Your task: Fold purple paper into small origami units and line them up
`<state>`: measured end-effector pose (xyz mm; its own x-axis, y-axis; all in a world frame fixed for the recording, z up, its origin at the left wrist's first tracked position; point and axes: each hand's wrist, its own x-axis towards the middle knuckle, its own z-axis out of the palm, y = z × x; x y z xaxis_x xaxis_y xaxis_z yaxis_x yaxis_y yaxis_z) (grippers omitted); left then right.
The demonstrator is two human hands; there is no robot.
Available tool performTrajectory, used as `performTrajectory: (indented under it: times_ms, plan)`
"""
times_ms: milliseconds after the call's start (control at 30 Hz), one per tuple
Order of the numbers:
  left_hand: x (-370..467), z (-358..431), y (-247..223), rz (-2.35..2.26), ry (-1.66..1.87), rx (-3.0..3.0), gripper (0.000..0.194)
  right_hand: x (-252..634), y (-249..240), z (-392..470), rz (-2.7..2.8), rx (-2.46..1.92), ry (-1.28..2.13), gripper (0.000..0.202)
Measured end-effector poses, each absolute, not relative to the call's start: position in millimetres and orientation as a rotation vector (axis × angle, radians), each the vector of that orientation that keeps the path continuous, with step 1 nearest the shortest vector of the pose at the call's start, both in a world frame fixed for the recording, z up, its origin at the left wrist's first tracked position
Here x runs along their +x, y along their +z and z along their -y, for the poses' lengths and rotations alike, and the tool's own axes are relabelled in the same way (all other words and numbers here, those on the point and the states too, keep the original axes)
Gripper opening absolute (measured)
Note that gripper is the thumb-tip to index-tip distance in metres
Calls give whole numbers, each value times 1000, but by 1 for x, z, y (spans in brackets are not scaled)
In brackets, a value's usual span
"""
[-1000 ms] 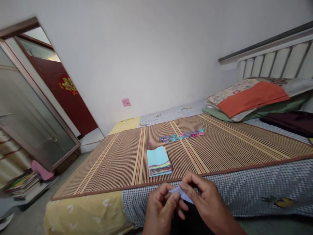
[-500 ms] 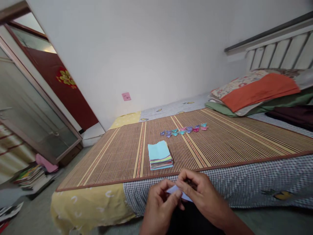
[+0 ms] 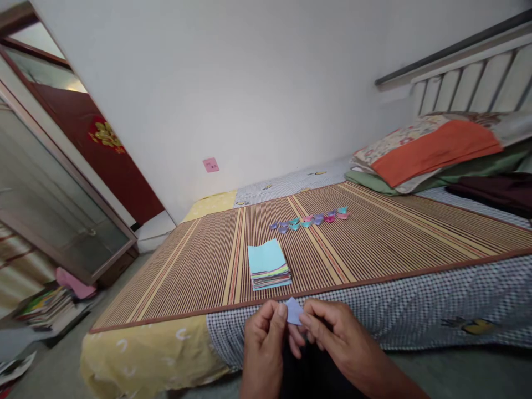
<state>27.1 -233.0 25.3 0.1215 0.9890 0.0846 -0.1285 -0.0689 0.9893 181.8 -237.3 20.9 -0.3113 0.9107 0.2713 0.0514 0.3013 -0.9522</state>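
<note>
Between my two hands is a small folded piece of lavender paper (image 3: 294, 311), held up just in front of the bed's edge. My left hand (image 3: 268, 338) pinches its left side between thumb and forefinger. On the opposite side, my right hand (image 3: 334, 330) grips the paper's right corner with thumb and fingertips. Beyond them a stack of coloured paper (image 3: 268, 259), light blue on top, lies on the striped mat (image 3: 208, 260). Farther back, several small folded paper shapes (image 3: 307, 221) in purple, teal and pink form a row.
Pillows (image 3: 436, 152) and folded dark cloth (image 3: 494, 191) lie on the bed at right. A checked sheet (image 3: 415, 310) hangs over the front edge. At left are a glass door (image 3: 70, 194) and a pile of magazines (image 3: 44, 307) by the floor.
The lavender paper has been turned and raised slightly, so a pointed corner now faces up. My hands have moved apart to its two sides. The view has shifted slightly.
</note>
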Motion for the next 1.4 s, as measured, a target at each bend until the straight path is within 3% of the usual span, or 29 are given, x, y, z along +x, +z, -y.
performTrajectory:
  times_ms: [300, 533, 767, 933, 1200, 1333, 1400]
  plan:
    - [25, 235, 24, -1057, 1156, 1411, 48, 183, 26, 230, 1496, -919, 1145, 37]
    - [23, 235, 22, -987, 1109, 1253, 48, 179, 25, 230, 1391, -934, 1119, 46]
    - [31, 240, 26, -861, 1220, 1185, 38, 166, 9, 224, 991, -681, 1477, 46]
    - [31, 242, 26, -901, 1241, 1298, 34, 156, 5, 227, 838, -598, 1543, 45]
    - [33, 242, 18, -1119, 1328, 1334, 18, 155, 1, 227, 1078, -743, 1245, 34]
    - [30, 245, 19, -1468, 1594, 1572, 3, 159, 9, 235, 1225, -899, 864, 21]
    - [28, 246, 19, -1542, 1664, 1653, 8, 158, 11, 239, 1327, -933, 689, 16]
